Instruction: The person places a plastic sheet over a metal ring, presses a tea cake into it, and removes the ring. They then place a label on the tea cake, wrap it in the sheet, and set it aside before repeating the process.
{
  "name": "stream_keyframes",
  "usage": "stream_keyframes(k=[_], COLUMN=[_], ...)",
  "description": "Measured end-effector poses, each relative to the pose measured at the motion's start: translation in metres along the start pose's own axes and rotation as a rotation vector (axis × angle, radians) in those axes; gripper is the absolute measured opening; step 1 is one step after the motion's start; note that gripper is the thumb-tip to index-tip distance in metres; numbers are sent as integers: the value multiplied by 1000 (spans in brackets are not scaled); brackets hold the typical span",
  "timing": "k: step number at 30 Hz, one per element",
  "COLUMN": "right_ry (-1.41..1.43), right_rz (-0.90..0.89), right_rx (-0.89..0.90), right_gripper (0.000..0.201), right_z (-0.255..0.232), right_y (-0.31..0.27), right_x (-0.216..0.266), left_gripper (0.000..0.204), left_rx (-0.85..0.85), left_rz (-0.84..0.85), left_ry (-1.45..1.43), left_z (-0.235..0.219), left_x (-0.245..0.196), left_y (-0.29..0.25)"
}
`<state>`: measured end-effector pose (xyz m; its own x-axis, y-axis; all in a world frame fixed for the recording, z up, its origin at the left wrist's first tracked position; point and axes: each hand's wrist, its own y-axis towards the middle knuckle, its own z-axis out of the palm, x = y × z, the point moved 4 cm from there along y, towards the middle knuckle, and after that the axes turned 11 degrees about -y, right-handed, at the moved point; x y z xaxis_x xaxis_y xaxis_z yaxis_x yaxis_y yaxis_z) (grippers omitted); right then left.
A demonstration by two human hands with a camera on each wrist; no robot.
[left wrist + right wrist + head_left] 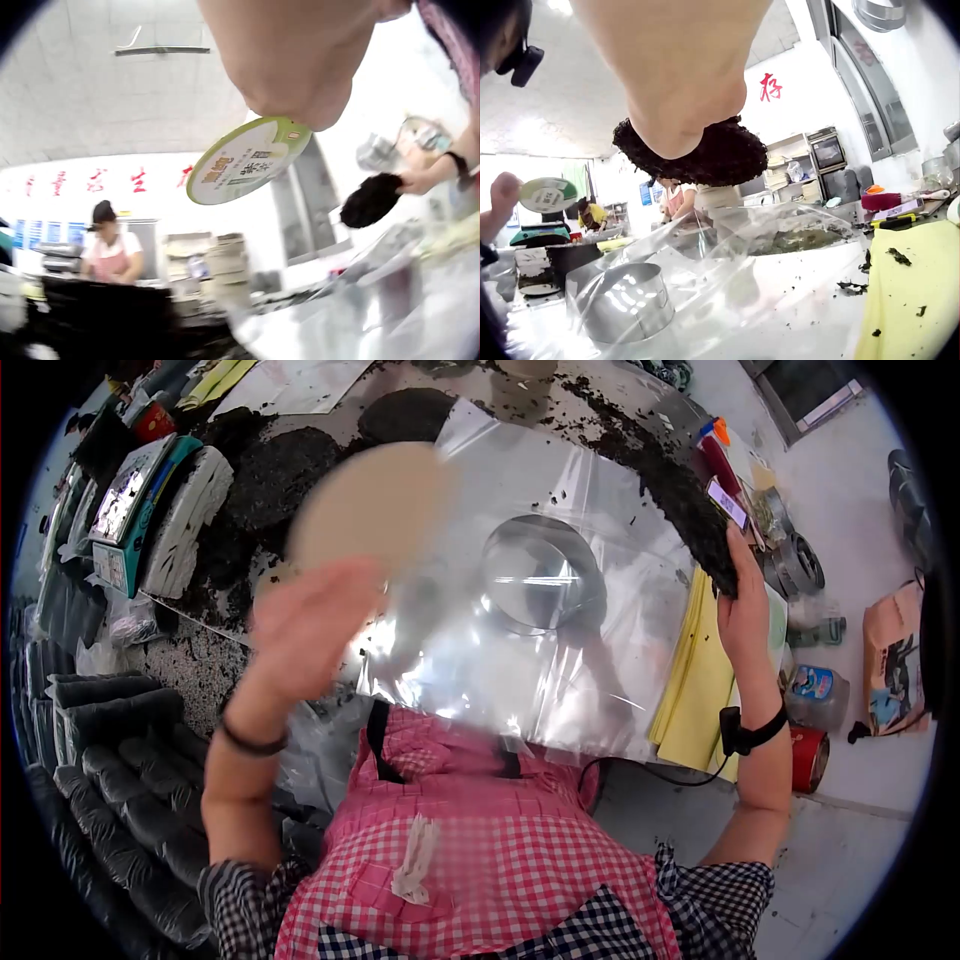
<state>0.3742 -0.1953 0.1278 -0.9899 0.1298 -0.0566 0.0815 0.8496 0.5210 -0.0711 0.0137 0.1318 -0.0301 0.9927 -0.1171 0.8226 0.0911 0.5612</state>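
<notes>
My left hand (318,622) is raised at the left, blurred, gripping a round card (375,505) by its edge. The card looks plain tan in the head view; its printed green-and-white face (244,161) shows in the left wrist view. On the right, my right hand (745,605) holds a dark, rough-edged disc (712,156) at its rim, tilted nearly edge-on in the head view. Between the hands, a metal ring (540,573) stands under or within clear plastic film (620,670); which of these cannot be told. Both hands' fingertips are partly hidden in their own wrist views.
Dark discs (285,475) and crumbs lie at the upper left, beside a teal scale (118,565). Yellow cloths (690,680), a jar (818,690) and a red can (808,758) are at the right. Black wrapped rolls (130,790) fill the lower left. Another person (112,255) stands further off.
</notes>
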Motion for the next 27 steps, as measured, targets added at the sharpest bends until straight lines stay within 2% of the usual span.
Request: stream_keyframes(k=[1,2,4,7,10,12,14,16,17,20,21,24,27], right_ry=[19,32,24,24,34,14,32,44,43,10,-7,39,47], right_rz=[38,77,68,76,93,91,120,111,106,107,112,136,175], right_rx=[-11,-25,-66,-107,-130,-155,-148,-142,-142,-137,-134,-131,-102], right_gripper=[83,82,81,80,80,80,79,79,79,78,78,79,79], right_z=[0,-1,-7,-10,-5,-3,-5,-7,-8,-16,-18,-19,-8], right_y=[-4,-7,-10,-15,-26,-29,-34,-30,-31,-37,-40,-48,-52], right_x=[-2,-4,-1,-4,-13,-14,-13,-12,-11,-8,-7,-10,-11], left_gripper=[23,23,21,28,32,34,32,28,28,26,24,21,21], left_rx=[-180,-246,-172,-142,-42,-304,-330,-123,7,6,-23,-251,-552], left_rz=[186,341,466,517,82,-274,-655,-1049,-1102,-1095,-1039,-906,-1182], left_ry=[-98,-116,-168,-196,-349,-67,-188,-702,-665,-631,-535,-513,-1050], left_z=[21,60,123,160,166,209,229,226,212,205,201,186,184], left_x=[-26,-30,-38,-41,-24,17,37,41,43,60,65,85,102], left_y=[33,52,81,83,80,32,14,29,43,48,45,28,23])
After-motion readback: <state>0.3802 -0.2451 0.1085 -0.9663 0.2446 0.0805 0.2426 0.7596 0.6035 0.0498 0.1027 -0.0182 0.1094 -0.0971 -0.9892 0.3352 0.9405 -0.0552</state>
